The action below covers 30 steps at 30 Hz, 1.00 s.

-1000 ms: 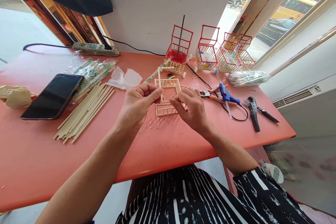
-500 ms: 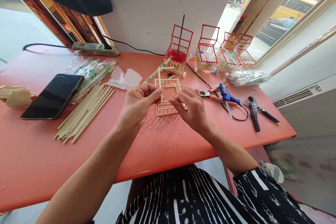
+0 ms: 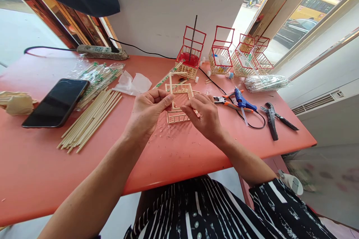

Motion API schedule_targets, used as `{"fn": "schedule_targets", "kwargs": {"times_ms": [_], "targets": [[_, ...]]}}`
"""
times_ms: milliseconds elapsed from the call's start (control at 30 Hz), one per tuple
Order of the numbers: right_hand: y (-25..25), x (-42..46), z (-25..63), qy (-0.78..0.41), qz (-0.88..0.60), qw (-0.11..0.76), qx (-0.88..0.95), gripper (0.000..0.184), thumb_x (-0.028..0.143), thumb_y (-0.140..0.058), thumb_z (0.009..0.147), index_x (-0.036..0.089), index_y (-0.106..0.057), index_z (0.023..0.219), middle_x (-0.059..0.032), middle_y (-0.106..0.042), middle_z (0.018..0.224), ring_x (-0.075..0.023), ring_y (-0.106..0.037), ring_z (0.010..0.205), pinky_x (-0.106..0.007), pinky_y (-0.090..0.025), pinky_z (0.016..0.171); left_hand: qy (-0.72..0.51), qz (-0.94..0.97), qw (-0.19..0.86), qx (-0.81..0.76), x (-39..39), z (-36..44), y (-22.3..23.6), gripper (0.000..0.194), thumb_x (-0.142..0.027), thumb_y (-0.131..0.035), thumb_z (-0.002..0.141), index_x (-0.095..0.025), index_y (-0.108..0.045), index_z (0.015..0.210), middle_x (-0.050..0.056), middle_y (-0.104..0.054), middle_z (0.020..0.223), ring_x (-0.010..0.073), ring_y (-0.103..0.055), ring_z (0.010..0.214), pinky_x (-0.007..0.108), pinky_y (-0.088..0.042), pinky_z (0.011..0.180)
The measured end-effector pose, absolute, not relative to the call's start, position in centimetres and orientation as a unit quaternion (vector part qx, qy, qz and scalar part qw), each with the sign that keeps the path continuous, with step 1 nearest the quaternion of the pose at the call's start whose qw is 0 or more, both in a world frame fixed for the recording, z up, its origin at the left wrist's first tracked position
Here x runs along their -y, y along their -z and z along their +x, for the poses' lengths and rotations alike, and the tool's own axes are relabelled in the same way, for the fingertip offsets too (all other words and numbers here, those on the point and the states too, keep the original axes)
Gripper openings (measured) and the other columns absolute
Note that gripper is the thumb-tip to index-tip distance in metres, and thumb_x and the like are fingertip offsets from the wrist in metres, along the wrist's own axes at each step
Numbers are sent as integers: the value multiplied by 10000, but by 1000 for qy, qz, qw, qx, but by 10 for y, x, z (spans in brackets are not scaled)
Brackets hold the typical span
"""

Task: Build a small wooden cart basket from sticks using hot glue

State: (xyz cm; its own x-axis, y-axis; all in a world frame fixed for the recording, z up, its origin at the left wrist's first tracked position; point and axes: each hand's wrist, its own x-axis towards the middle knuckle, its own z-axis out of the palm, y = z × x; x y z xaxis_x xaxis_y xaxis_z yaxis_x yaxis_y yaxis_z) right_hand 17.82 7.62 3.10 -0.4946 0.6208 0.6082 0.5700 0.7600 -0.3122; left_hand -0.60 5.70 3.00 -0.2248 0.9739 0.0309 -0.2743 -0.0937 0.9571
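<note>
Between my two hands is a pale wooden-stick frame (image 3: 170, 81), with a top bar, a left upright and a lower bar visible. My left hand (image 3: 148, 110) pinches its upright between thumb and fingers. The fingers of my right hand (image 3: 204, 115) are closed at the right end of the lower bar, covering that end. Just beyond and below the frame, a small wooden-stick basket (image 3: 178, 120) with short slatted sides rests on the table, partly hidden by the frame and my right fingers. Wood crumbs and thin glue strands lie around it.
On the orange table (image 3: 179, 160), a phone (image 3: 57, 102) and loose sticks (image 3: 91, 121) lie left. Rightward are orange-handled pliers (image 3: 221, 100), a blue glue gun (image 3: 243, 101) and black-handled cutters (image 3: 271, 121). Red-trimmed stick baskets (image 3: 221, 58) stand behind; a power strip (image 3: 102, 52) sits back left.
</note>
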Motion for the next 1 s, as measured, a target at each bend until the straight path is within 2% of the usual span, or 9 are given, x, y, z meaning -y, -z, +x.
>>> {"fn": "schedule_targets", "kwargs": {"times_ms": [1000], "targets": [[-32, -76, 178, -30, -352, 354, 866, 438, 449, -495, 1114, 216, -571, 751, -9, -585, 764, -176, -548, 807, -332, -359, 851, -634, 388, 490, -456, -55, -6, -31, 244, -301, -917, 653, -163, -718, 684, -4, -634, 611, 95, -560, 572, 238, -474, 602]]}}
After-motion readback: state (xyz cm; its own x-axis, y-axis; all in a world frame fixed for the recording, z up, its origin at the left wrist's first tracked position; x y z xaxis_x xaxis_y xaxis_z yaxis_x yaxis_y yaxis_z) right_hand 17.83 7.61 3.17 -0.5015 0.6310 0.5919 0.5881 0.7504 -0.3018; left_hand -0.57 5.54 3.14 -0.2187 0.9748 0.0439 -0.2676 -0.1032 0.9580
